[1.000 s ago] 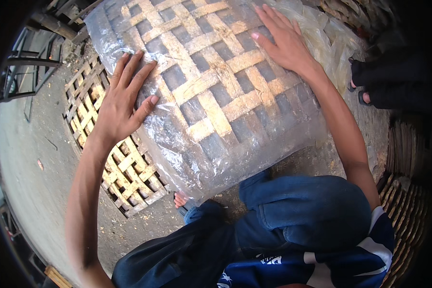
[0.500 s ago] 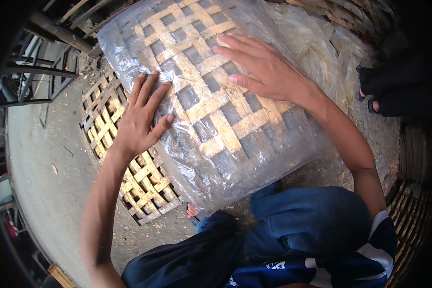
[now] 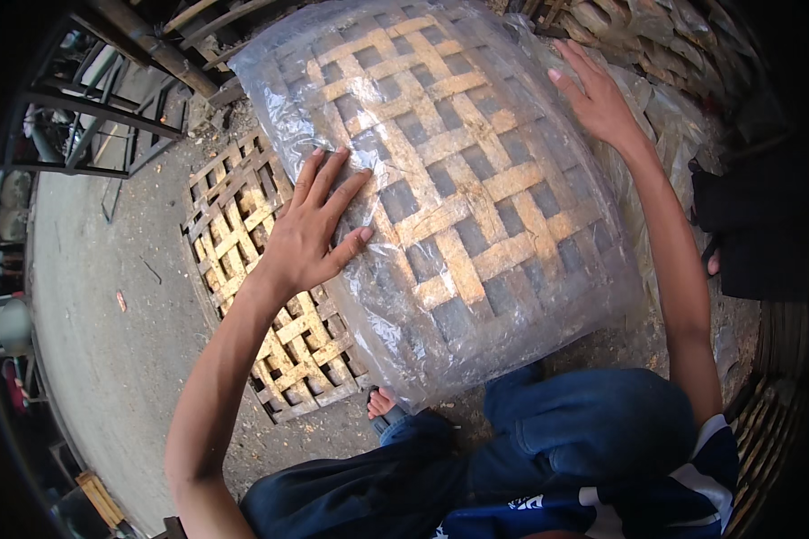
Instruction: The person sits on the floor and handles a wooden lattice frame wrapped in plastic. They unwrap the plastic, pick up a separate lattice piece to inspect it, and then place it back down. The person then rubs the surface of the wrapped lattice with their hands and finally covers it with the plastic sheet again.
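Observation:
In front of me lies a large woven bamboo panel (image 3: 440, 171), wrapped in a clear plastic sheet (image 3: 548, 328) that is wrinkled and shiny along its left side. My left hand (image 3: 313, 229) rests on the plastic at the left edge, fingers spread. At the upper right edge of the wrapped panel is my right hand (image 3: 600, 101), fingers stretched out beside the plastic and holding nothing. Partly under the wrapped panel, to the left, is a bare woven panel (image 3: 306, 341) of pale yellow strips on the ground.
More crumpled plastic sheeting (image 3: 670, 117) and stacked woven pieces (image 3: 602, 18) are at the upper right. A person in dark trousers (image 3: 751, 234) stands at the right. Dark metal frames (image 3: 90, 117) stand at the upper left, near a wooden pole (image 3: 166, 54). Concrete floor (image 3: 99, 296) stretches along the left.
My right hand has left the middle of the wrapped panel and moved right to its upper right edge. The left hand stays on the plastic. The whole view has shifted slightly.

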Tool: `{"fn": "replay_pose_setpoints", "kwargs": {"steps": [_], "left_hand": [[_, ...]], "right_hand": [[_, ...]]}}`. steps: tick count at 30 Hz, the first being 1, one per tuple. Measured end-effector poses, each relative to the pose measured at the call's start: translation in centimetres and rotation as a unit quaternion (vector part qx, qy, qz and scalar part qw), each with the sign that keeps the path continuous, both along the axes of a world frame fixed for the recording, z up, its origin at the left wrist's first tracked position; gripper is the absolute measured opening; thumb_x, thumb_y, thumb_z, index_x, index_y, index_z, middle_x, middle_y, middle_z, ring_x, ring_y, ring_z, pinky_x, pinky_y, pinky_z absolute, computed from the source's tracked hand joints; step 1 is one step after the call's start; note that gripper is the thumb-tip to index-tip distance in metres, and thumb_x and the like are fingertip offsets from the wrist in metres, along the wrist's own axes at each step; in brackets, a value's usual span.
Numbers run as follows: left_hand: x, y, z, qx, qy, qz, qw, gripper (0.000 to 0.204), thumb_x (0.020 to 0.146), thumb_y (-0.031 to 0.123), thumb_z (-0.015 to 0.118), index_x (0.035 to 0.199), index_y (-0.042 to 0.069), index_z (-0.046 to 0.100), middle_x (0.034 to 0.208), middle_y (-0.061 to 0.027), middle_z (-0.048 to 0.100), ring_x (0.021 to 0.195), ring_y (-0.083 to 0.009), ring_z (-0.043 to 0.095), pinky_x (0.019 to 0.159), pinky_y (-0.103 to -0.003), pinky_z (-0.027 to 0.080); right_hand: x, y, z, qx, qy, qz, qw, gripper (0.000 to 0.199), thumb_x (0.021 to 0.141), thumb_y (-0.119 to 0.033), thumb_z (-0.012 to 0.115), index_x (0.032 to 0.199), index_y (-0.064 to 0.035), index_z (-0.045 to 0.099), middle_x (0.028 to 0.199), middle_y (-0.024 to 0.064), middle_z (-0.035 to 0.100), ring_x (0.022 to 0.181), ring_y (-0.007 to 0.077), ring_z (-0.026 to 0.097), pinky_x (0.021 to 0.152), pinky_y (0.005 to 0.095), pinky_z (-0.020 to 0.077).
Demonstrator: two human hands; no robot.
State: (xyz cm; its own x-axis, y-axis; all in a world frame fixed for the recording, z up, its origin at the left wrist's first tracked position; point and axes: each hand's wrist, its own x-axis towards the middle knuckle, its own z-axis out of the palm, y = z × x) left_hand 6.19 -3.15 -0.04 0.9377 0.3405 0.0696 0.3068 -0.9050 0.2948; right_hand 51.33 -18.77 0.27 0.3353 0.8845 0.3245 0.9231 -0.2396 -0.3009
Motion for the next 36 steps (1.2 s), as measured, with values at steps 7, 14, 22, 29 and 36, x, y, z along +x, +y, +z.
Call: {"fn": "replay_pose_setpoints", "kwargs": {"steps": [7, 14, 22, 29, 36], "left_hand": [[0.4, -0.3, 0.3, -0.016, 0.015, 0.007, 1.000, 0.073, 0.098, 0.059, 0.049, 0.154, 0.012, 0.045, 0.167, -0.0198, 0.026, 0.155, -0.0461, 0.016, 0.124, -0.058, 0.022], [0.6, 0.0, -0.1, 0.011, 0.009, 0.001, 1.000, 0.073, 0.099, 0.062, 0.043, 0.155, 0.014, 0.044, 0.167, -0.0181, 0.028, 0.156, -0.0439, 0.015, 0.123, -0.061, 0.024], [-0.3, 0.8, -1.2, 0.012, 0.018, 0.004, 1.000, 0.084, 0.098, 0.077, 0.026, 0.162, 0.024, 0.029, 0.169, -0.0137, 0.022, 0.158, -0.0372, 0.011, 0.125, -0.064, 0.020], [-5.0, 7.4, 1.7, 0.093, -0.187, 0.060, 0.976, 0.060, 0.106, 0.055, 0.044, 0.154, 0.019, 0.046, 0.152, -0.0179, 0.050, 0.139, -0.0391, 0.050, 0.115, -0.056, 0.043], [-19.9, 12.5, -1.6, 0.124, 0.222, 0.309, 0.917, 0.050, 0.101, 0.031, 0.059, 0.148, 0.016, 0.052, 0.141, -0.0130, 0.059, 0.124, -0.0336, 0.062, 0.107, -0.048, 0.052]], "right_hand": [[-7.0, 0.7, -0.6, -0.065, -0.016, 0.088, 0.994, 0.063, 0.105, -0.052, 0.050, 0.157, -0.0164, 0.043, 0.167, 0.0162, 0.032, 0.155, 0.0331, 0.027, 0.126, 0.0555, 0.0178], [-2.6, 1.4, -1.3, -0.095, 0.004, 0.062, 0.994, 0.059, 0.106, -0.052, 0.049, 0.155, -0.0197, 0.048, 0.167, 0.0165, 0.031, 0.154, 0.0336, 0.029, 0.126, 0.0529, 0.0195], [-2.0, -0.5, -1.7, 0.007, 0.361, -0.084, 0.929, 0.064, 0.107, -0.048, 0.047, 0.154, -0.0047, 0.047, 0.158, 0.0123, 0.047, 0.147, 0.0236, 0.041, 0.122, 0.0339, 0.0267], [-1.2, -0.3, -2.8, 0.001, 0.374, -0.100, 0.922, 0.065, 0.107, -0.050, 0.045, 0.156, -0.0065, 0.046, 0.161, 0.0095, 0.044, 0.150, 0.0227, 0.037, 0.124, 0.0338, 0.0234], [-0.7, -0.6, -2.9, 0.010, 0.412, -0.073, 0.908, 0.067, 0.108, -0.050, 0.044, 0.156, -0.0037, 0.042, 0.161, 0.0129, 0.042, 0.150, 0.0240, 0.037, 0.123, 0.0353, 0.0247]]}}
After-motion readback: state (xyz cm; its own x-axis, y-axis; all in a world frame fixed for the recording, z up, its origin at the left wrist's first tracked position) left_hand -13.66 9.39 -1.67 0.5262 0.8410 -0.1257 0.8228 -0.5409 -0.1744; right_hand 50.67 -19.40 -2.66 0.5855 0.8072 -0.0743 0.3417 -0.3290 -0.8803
